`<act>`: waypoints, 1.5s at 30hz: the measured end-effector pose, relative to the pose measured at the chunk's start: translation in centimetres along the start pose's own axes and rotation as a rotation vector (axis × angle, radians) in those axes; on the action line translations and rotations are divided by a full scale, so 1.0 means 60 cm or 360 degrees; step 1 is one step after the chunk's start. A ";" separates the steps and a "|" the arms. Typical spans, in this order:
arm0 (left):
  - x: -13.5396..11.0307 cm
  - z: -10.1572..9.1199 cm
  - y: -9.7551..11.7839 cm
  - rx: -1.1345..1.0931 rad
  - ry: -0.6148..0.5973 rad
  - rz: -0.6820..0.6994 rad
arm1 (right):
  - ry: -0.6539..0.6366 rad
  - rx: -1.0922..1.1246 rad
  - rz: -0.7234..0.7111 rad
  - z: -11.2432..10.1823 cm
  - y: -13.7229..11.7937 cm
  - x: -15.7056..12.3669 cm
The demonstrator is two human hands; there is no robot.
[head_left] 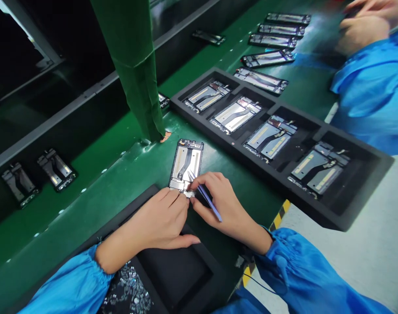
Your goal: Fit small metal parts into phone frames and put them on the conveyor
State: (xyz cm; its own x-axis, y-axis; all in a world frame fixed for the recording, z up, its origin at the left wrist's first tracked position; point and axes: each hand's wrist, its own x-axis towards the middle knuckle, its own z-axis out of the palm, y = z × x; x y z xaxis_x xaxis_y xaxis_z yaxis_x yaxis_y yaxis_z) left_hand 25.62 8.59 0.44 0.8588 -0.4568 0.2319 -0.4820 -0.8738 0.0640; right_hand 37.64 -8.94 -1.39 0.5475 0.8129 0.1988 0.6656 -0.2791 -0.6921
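A smartphone chassis [186, 162] lies face-down on a green counter [146, 170], its near end under a worker's bare hands. The right hand [220, 200] holds purple tweezers [210, 203], tips over the chassis; the left hand [162, 218] curls at the near edge — whether its hidden fingertips pinch anything, one cannot tell. Below sits a black tray [174, 268] with loose, shiny small parts [133, 288]. Four more chassis fill a compartmented foam tray [344, 220] at right — beyond it, a co-worker's hands [365, 32] show at upper right.
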 end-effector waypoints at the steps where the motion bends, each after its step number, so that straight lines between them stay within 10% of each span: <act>1: 0.000 -0.001 0.000 -0.0001 0.0000 -0.0001 | -0.0013 0.0003 -0.0017 -0.002 0.001 -0.001; 38: -0.005 0.008 -0.006 -0.0057 0.0031 0.0024 | -0.0099 0.0014 0.0021 -0.013 0.000 0.001; 45: -0.007 0.006 -0.006 -0.0079 0.0029 0.0022 | 0.0455 0.0658 0.0393 -0.017 0.019 -0.015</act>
State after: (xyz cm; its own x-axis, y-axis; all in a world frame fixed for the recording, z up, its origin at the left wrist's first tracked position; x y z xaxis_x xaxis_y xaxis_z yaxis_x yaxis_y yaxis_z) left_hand 25.50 9.06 0.00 0.8490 -0.4650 0.2509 -0.5021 -0.8580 0.1087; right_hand 38.45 -10.52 -1.66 0.8161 0.5615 0.1368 0.2774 -0.1728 -0.9451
